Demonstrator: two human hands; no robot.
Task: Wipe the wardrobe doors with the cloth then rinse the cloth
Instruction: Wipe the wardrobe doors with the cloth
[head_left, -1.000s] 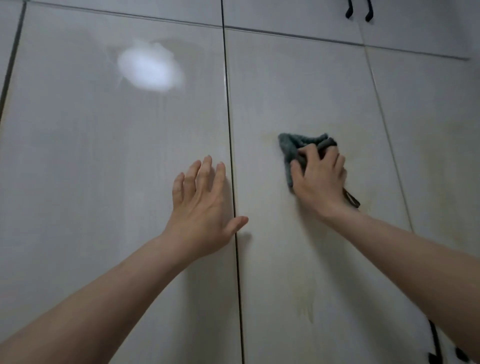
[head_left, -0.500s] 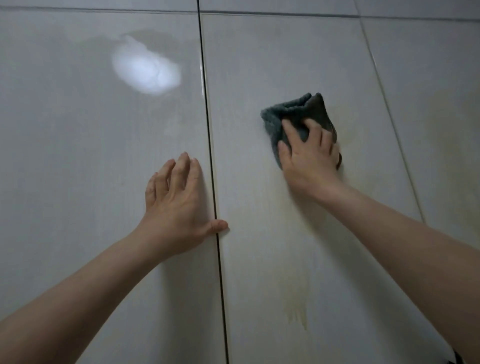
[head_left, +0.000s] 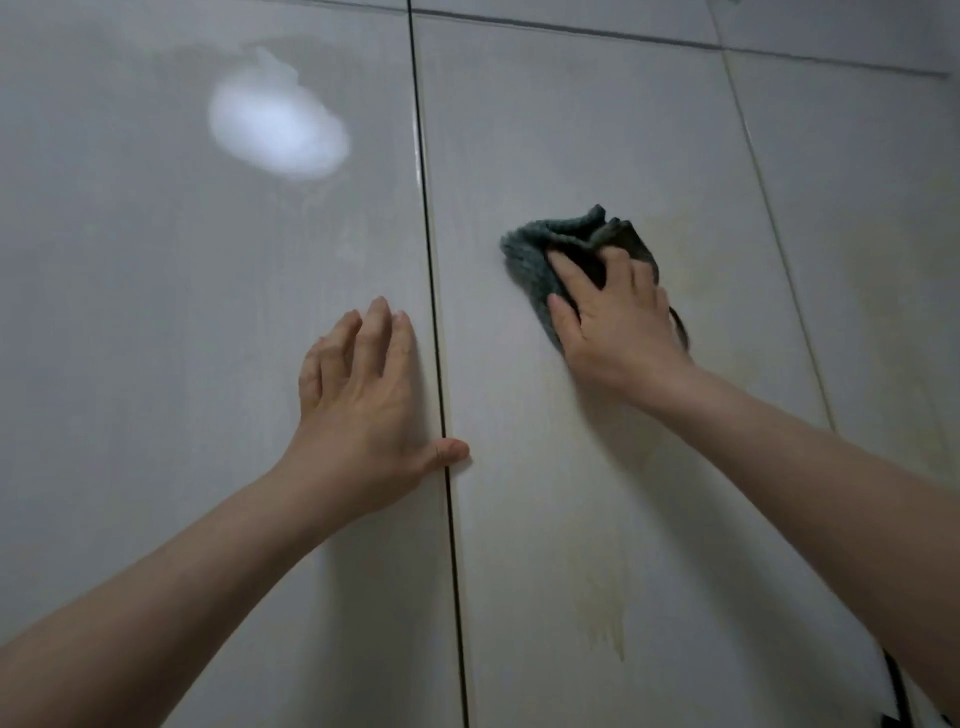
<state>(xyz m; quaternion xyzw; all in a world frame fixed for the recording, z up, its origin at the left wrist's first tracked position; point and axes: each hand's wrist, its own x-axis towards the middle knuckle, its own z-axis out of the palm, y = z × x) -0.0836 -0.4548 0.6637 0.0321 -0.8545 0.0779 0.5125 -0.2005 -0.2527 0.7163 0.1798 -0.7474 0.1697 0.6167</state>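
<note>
A bunched grey-green cloth lies against the pale middle wardrobe door. My right hand holds it there, fingers dug into its folds and the thumb at its left edge. A strip of the cloth hangs out to the right of that hand. My left hand rests flat on the left wardrobe door with straight fingers, its thumb lying across the dark gap between the two doors. Yellowish streaks mark the middle door below and to the right of the cloth.
A bright light reflection shows on the glossy left door. A third door stands to the right, with upper cabinet panels above a horizontal seam. A dark door handle shows at the bottom right corner.
My right hand slid the cloth a little upward on the middle door, its fingers less curled over it. The left hand stayed flat by the gap. The view shifted.
</note>
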